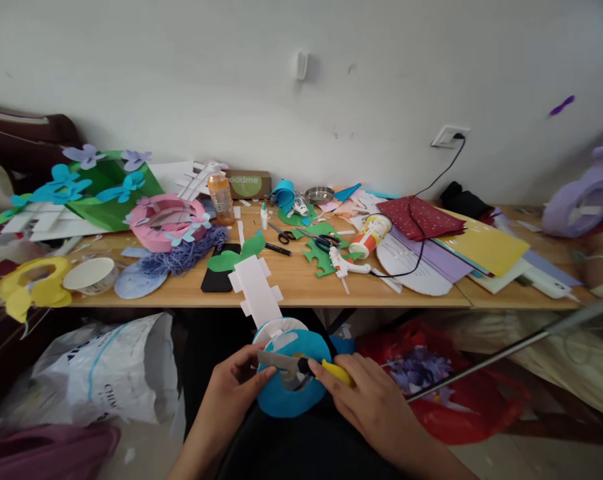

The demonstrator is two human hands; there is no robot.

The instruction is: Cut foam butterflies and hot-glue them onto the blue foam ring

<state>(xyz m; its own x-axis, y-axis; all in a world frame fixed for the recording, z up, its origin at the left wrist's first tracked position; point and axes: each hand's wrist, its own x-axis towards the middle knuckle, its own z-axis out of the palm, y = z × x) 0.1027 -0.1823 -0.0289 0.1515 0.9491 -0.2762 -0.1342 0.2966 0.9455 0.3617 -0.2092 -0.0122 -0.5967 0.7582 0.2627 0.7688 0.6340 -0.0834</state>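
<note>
A bright blue paper ring is in my lap area, just below the table edge. My left hand pinches its left side, thumb on top. Yellow-handled scissors are gripped in my right hand; their broad metal blade lies across the ring, its tip close to my left thumb. A second metal part shows within the ring's hole, partly hidden. Behind the ring sit a white round piece and a white tabbed paper strip, which leans toward the table.
The wooden table holds a green paper basket, a pink paper ring, an orange drink bottle, a corded glue gun, black scissors and stacked coloured sheets. Bags stand below. A metal rod slants at right.
</note>
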